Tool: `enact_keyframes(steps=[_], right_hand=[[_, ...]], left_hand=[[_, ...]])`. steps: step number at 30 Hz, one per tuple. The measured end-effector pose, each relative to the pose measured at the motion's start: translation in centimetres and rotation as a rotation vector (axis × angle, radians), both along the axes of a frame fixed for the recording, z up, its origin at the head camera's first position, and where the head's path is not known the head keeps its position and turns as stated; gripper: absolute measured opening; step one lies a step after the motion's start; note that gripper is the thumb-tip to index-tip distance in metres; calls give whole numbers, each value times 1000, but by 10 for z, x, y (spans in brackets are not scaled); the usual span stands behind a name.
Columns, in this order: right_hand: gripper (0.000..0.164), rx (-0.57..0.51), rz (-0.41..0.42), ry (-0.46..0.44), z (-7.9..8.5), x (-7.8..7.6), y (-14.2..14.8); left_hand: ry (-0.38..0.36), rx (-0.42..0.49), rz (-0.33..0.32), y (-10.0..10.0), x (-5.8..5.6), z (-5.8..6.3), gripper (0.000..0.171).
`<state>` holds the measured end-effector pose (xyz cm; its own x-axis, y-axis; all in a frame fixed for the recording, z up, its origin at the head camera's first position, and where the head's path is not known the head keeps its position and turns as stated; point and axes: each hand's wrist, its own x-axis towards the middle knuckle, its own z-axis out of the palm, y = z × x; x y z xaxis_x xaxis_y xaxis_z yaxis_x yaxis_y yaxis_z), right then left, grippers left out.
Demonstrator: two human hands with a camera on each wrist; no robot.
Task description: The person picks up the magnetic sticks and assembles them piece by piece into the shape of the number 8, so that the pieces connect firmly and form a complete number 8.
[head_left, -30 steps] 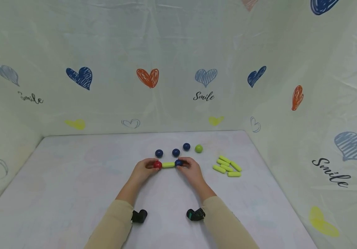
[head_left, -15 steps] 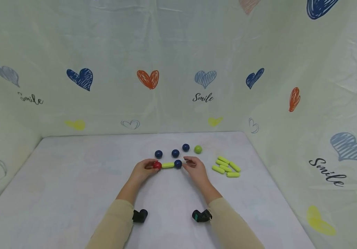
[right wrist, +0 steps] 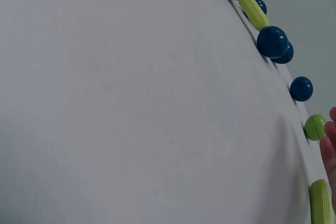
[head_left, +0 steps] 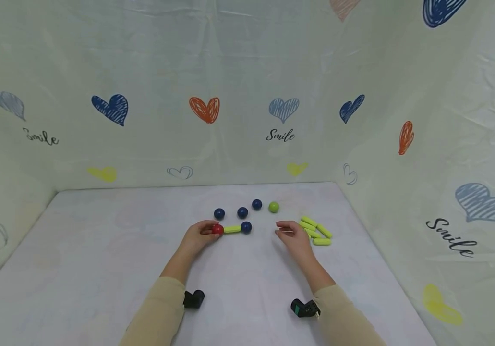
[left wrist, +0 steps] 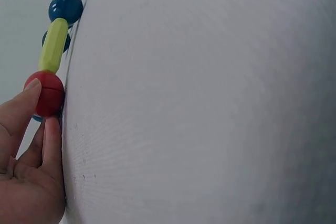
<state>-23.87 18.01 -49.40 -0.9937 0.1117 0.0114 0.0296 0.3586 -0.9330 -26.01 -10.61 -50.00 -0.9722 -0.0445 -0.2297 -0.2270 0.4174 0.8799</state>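
My left hand (head_left: pixel 198 236) pinches a red ball (left wrist: pixel 51 94) between thumb and fingers. A yellow-green rod (head_left: pixel 232 229) runs from that ball to a dark blue ball (head_left: pixel 246 227), the three joined in a line on the table. My right hand (head_left: pixel 295 237) holds nothing, its fingers loosely bent, beside a pile of yellow-green rods (head_left: pixel 322 241) and partly covering it. At the edge of the right wrist view, the fingertips (right wrist: pixel 328 148) show near a green ball (right wrist: pixel 316 127) and one rod (right wrist: pixel 319 203).
Behind the joined piece lie three loose dark blue balls (head_left: pixel 219 214) and the green ball, spread in a row. The white table (head_left: pixel 113 250) meets a heart-printed cloth wall (head_left: pixel 238 149) at the back and sides. A black wrist camera (head_left: pixel 304 308) sits at the right sleeve.
My right hand has let go of the dark blue ball and moved right to the rod pile. The left hand keeps its hold on the red ball.
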Motion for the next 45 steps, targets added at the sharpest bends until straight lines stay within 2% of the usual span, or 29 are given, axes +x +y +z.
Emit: enact_keyframes(steps=[11,18,26,34,41,45], right_hand=[[27,40,-3,63,8,6,40],[28,160,22,127,18,13,64],[29,321,1,71,17,15,90],[34,449,28,23,12,17,110],[34,461,72,0,10,18,117],[33,470,71,-19,7,15,118]], left_hand=[[-6,15,4,-1,1,1,44],[1,26,14,0,1,-1,44],[0,22,19,0,0,-4,43],[16,31,5,0,3,-2,43],[22,21,-3,-1,4,-2,43],[26,39,5,-1,4,0,41]])
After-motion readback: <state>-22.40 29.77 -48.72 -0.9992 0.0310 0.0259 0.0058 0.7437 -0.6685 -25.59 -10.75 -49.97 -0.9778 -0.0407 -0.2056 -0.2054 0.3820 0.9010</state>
